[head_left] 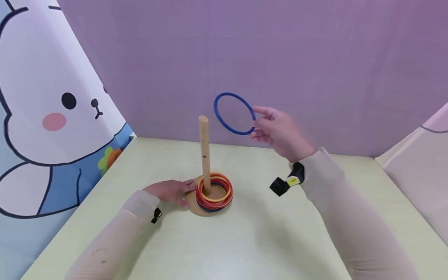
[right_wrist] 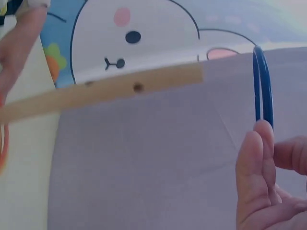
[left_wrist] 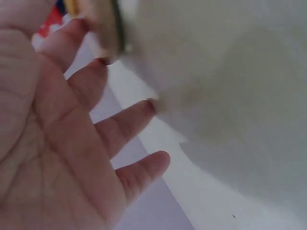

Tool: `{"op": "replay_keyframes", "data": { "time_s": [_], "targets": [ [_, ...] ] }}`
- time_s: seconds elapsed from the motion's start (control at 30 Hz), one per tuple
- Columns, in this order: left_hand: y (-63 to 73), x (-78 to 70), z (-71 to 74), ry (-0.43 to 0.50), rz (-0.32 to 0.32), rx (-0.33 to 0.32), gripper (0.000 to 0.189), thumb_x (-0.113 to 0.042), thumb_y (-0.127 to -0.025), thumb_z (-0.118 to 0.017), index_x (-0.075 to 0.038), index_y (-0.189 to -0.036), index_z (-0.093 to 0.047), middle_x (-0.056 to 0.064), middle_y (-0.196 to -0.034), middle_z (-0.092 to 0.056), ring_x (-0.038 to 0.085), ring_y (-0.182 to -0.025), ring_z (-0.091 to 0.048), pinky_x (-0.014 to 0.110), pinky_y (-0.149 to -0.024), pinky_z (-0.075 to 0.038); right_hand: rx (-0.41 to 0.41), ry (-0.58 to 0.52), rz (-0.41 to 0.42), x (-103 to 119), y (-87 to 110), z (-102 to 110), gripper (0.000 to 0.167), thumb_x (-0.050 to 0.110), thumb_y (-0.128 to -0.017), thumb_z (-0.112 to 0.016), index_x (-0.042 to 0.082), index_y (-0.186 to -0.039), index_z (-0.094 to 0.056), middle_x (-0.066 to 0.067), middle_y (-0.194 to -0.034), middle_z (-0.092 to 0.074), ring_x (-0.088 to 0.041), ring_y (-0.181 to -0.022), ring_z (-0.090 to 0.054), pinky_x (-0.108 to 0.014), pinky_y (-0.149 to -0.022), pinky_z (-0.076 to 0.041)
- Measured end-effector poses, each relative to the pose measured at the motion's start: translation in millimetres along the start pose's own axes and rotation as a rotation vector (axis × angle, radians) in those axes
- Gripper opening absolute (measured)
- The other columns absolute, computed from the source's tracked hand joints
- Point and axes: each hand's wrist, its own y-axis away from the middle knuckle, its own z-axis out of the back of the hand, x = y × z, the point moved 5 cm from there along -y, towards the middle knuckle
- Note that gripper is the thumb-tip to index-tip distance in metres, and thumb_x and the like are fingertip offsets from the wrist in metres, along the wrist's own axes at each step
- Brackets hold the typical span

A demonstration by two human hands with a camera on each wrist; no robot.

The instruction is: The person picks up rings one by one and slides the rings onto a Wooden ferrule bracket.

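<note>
Between thumb and fingers, my right hand pinches a blue ring in the air, right of the top of a wooden peg. In the right wrist view the same blue ring appears nearly edge-on, apart from the peg's tip. The peg stands upright on a round wooden base. Around its foot lies a stack of red, yellow and blue rings. My left hand rests at the base's left edge, its fingers spread and touching the rim; the left wrist view shows its palm side.
The pale tabletop spreads around the base. A purple backdrop rises behind the table's far edge. To the left hangs a panel with a cartoon animal; a pale panel borders the right side.
</note>
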Motion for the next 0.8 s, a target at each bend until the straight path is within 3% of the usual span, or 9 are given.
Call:
{"op": "replay_keyframes", "data": {
  "time_s": [0.13,0.33,0.63,0.8],
  "targets": [
    [2.0,2.2,1.3,0.027,0.006,-0.031,0.067,-0.026,-0.082,-0.076,-0.027,-0.142,-0.048,-0.002,-0.154,-0.031,0.036,-0.136,-0.034,0.060,-0.106,-0.027,0.023,-0.037,-0.004,-7,-6.8,-23,0.048,0.000,-0.095,-0.053,0.008,-0.142,-0.044,-0.011,-0.085,-0.059,-0.017,-0.062,-0.062,-0.030,-0.072,-0.056],
    [0.8,3.8,0.9,0.040,-0.015,-0.043,0.066,-0.027,-0.082,-0.076,-0.027,-0.142,-0.048,-0.002,-0.154,-0.032,0.036,-0.137,-0.033,0.059,-0.107,-0.025,0.051,-0.054,-0.018,-21,-14.7,-42,0.048,-0.002,-0.094,-0.054,0.005,-0.140,-0.045,-0.011,-0.083,-0.059,-0.015,-0.059,-0.062,-0.027,-0.066,-0.056],
    [1.3,2.5,0.3,0.101,-0.005,-0.046,0.064,-0.025,-0.082,-0.076,-0.027,-0.140,-0.050,-0.002,-0.154,-0.031,0.038,-0.138,-0.029,0.062,-0.107,-0.022,0.053,-0.010,-0.096,-58,-25.3,-47,0.046,-0.004,-0.093,-0.054,0.002,-0.138,-0.047,-0.009,-0.082,-0.059,-0.012,-0.056,-0.062,-0.025,-0.063,-0.056],
    [1.6,2.3,-0.7,0.067,-0.059,-0.050,0.063,-0.025,-0.083,-0.075,-0.022,-0.141,-0.050,0.002,-0.154,-0.031,0.038,-0.137,-0.032,0.058,-0.108,-0.024,0.062,0.045,-0.125,-85,-26.4,-48,0.047,-0.005,-0.092,-0.055,0.001,-0.138,-0.047,-0.012,-0.084,-0.059,-0.012,-0.057,-0.062,-0.025,-0.063,-0.056]
  ]
}}
